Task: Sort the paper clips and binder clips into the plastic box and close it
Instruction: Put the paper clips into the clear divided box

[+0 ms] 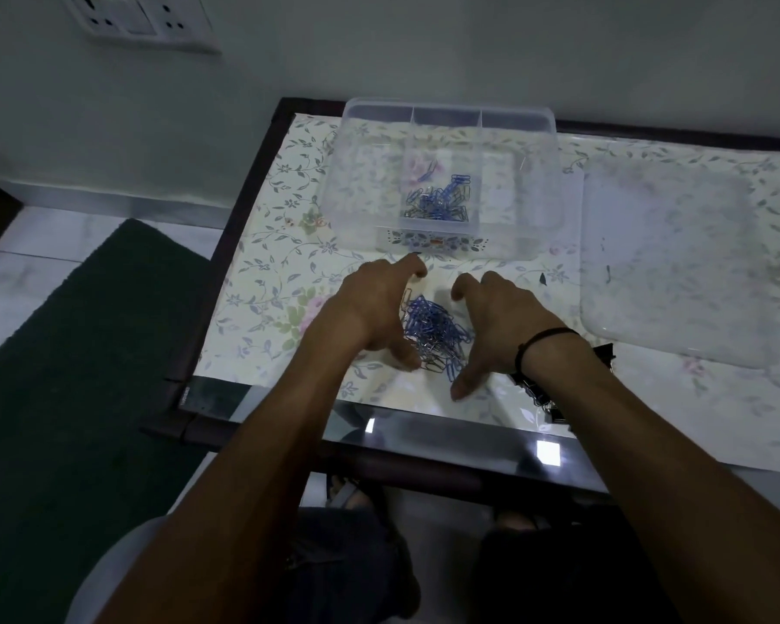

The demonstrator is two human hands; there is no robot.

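No text, label, brand or number can be read anywhere. The table (pixel 226 400) frame carries a small pale mark near its front left corner, possibly lettering, but it is too dim and small to make out.

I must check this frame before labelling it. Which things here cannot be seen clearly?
- Binder clips, head view: mostly hidden behind the right hand and wrist; number unclear.
- Paper clips on the table: the left hand covers the pile's edge.
- Lid: dim and blurred.
- Box side compartments: contents unclear.
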